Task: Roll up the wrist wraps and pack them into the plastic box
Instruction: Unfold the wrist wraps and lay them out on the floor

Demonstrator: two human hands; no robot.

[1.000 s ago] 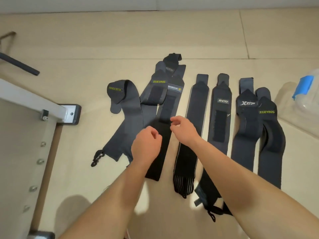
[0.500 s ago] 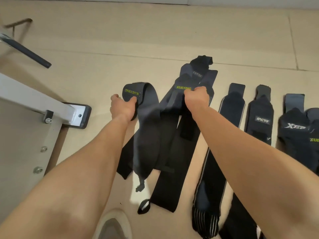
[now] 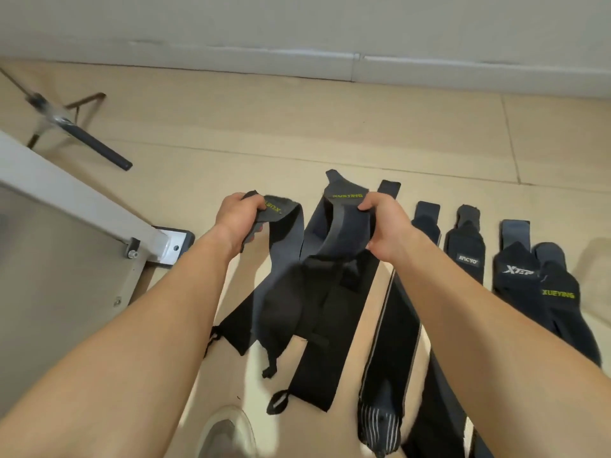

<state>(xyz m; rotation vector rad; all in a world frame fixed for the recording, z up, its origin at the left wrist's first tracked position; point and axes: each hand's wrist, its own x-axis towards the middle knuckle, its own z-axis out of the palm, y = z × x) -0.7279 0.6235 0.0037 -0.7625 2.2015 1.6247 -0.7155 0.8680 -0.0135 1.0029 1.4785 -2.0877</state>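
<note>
Bare floor beyond wraps, frame left

Wrist wraps lie side by side in a row on the floor, with the wall behind them and a shoe in front. The left grip holds the far end of the leftmost wrap and the right grip that of the second wrap just beside it, their near parts overlapping. Rightward follow a long wrap, the ANCYO wrap, then the XTEP wrap touching the XUEYING wrap; left of the row stands a frame foot, a tripod leg behind it.
</note>
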